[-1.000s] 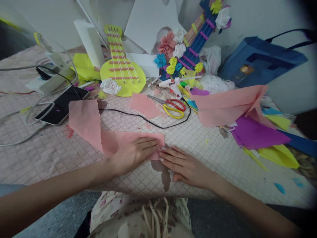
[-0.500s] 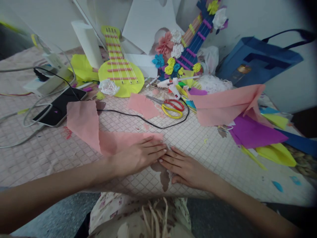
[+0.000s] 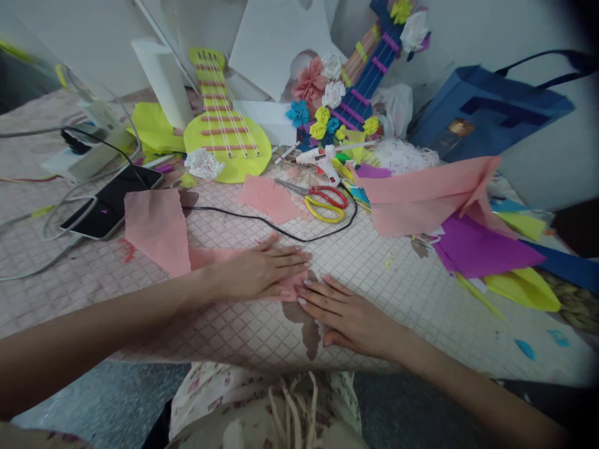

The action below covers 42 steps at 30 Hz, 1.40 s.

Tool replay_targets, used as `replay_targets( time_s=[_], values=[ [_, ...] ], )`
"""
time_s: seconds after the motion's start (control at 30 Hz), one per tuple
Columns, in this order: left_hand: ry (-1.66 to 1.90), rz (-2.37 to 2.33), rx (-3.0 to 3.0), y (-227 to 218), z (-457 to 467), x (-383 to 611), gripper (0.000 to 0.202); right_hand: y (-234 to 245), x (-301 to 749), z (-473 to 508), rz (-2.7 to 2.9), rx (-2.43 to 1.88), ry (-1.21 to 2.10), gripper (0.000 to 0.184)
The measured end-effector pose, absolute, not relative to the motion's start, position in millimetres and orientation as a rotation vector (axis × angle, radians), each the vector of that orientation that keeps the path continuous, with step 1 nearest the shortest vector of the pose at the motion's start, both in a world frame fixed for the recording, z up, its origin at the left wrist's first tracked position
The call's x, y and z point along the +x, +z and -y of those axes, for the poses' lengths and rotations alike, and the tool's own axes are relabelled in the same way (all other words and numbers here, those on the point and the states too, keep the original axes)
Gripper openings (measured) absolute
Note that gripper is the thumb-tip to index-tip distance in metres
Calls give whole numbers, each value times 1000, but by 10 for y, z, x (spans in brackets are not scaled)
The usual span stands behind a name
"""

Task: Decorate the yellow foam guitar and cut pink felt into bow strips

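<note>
A strip of pink crepe paper point(image 3: 156, 224) lies on the table in front of me, its left end folded up toward the phone. My left hand point(image 3: 262, 271) rests flat on the strip's right part, fingers stretched out and pointing right. Beside it my right hand point(image 3: 344, 312) lies flat, its fingertips touching the strip's right end. Neither hand grips anything. Part of the paper is hidden beneath my left hand and forearm. Above the hands lie a smaller pink paper piece point(image 3: 269, 198) and scissors point(image 3: 327, 206) with red and yellow handles.
A white glue gun point(image 3: 322, 161) lies behind the scissors, its black cord looping across the table. A yellow paper guitar point(image 3: 229, 140) and a blue one point(image 3: 369, 87) lean at the back. Coloured paper point(image 3: 482, 246) and a blue bag point(image 3: 491, 118) are on the right, a phone point(image 3: 112, 202) left.
My left hand has shifted slightly left and up along the strip, uncovering more of its right end. My right hand has barely moved.
</note>
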<state>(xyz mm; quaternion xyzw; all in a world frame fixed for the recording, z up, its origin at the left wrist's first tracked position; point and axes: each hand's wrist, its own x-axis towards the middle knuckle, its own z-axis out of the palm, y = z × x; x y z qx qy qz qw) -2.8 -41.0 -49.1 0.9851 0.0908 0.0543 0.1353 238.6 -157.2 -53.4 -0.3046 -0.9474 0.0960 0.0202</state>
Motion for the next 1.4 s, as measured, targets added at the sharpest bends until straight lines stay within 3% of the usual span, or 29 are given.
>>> replay_targets(
  time_s=[0.47,0.77,1.0,1.4],
  values=[
    [170,-312,2913,-538,317,-40,56,-470,2488,1727,2775,-816,485,53],
    [232,-335,2892,-505,344,-36,59,-541,2347,1588,2815,-931,337,55],
    [279,-134,2868,-419,540,-38,39,-574,2382,1642,2759,-896,257,49],
    [212,-102,2904,-468,528,13,38,-571,2361,1678,2665,-1158,300,45]
  ],
)
